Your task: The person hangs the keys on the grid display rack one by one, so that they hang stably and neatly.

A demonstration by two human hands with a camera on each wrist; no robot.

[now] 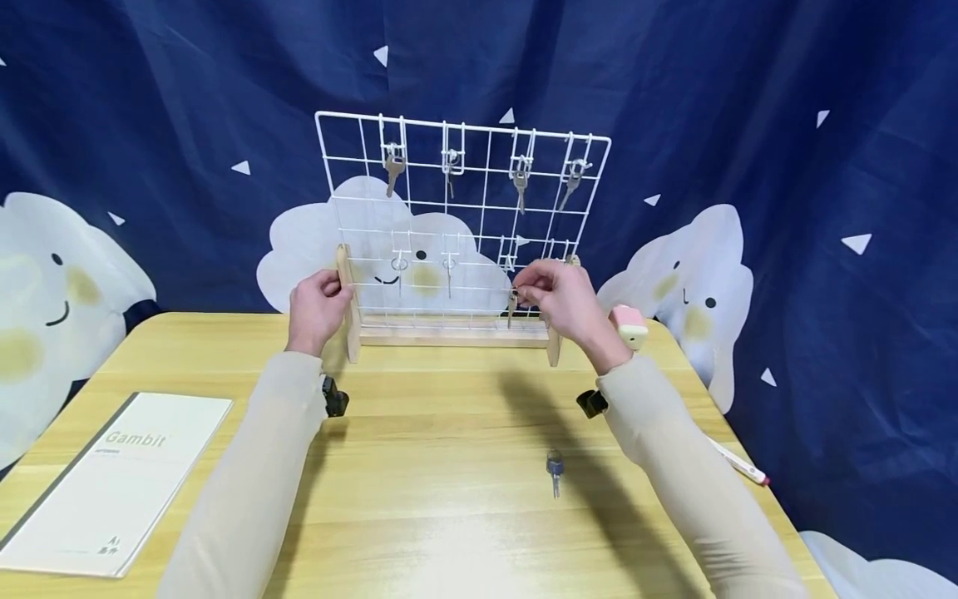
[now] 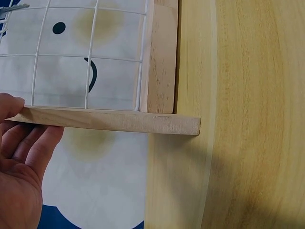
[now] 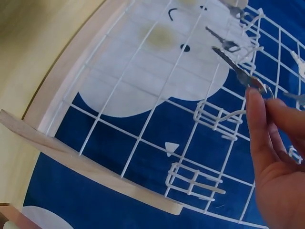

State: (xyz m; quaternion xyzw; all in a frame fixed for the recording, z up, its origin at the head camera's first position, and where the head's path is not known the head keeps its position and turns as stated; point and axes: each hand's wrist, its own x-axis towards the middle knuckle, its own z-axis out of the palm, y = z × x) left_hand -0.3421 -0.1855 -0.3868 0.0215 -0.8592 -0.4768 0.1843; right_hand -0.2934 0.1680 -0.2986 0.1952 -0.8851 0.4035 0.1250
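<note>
The key (image 1: 512, 304) is pinched between the fingers of the right hand (image 1: 565, 301), and it hangs close in front of the lower row of the white wire rack (image 1: 479, 179). In the right wrist view the fingertips (image 3: 254, 102) close on the head of the key (image 3: 238, 70), just beside a free white hook (image 3: 217, 114). The left hand (image 1: 318, 309) grips the left wooden post (image 1: 347, 312) of the rack, with the fingers curled around it. In the left wrist view the fingers (image 2: 28, 143) lie under the wooden foot (image 2: 109, 120), near the table edge.

Four keys hang in the upper row of the rack. In the lower row two more keys (image 1: 400, 268) hang on the left part. One more key (image 1: 555, 470) lies alone on the wooden table (image 1: 449, 499), between the two sleeves.

On the left side of the table lies a white booklet (image 1: 112, 482). The word "Gambit" is printed on its cover; the smaller print under it is too small to read. A pen (image 1: 737, 462) with a red tip lies by the right edge of the table. The blue curtain (image 1: 150, 100) behind shows white clouds with smiling faces.
</note>
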